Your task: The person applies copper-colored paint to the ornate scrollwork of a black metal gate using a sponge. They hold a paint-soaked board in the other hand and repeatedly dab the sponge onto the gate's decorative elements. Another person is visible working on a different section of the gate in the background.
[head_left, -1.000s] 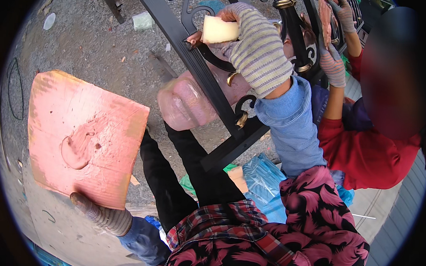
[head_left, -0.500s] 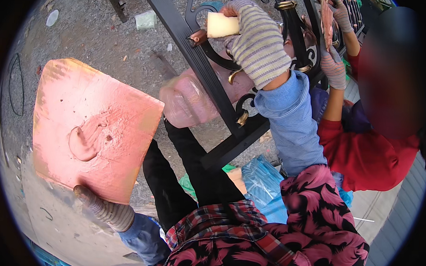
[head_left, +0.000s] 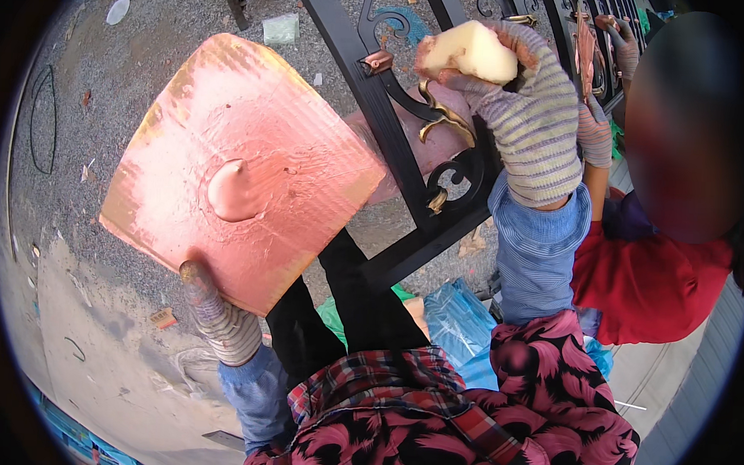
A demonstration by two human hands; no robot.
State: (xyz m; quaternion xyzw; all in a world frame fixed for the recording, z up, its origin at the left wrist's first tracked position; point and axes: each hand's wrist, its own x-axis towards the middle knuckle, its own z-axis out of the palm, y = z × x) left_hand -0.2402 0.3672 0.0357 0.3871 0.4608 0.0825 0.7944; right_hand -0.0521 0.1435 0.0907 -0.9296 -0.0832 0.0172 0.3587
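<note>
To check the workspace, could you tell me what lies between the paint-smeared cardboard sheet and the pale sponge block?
In the head view, a black metal gate bar crosses between them.

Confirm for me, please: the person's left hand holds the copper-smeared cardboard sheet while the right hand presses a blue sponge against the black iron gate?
Not quite: the head view shows the sponge is pale yellow, not blue. The rest stands: the left hand holds the copper-smeared cardboard sheet, and the right hand holds the sponge at the black iron gate.

We find open gravel ground point(head_left: 148, 69) left of the black iron gate point(head_left: 368, 109). The cardboard sheet point(head_left: 251, 163) blocks our lower left; another person's red sleeve point(head_left: 649, 283) crowds the right.
</note>
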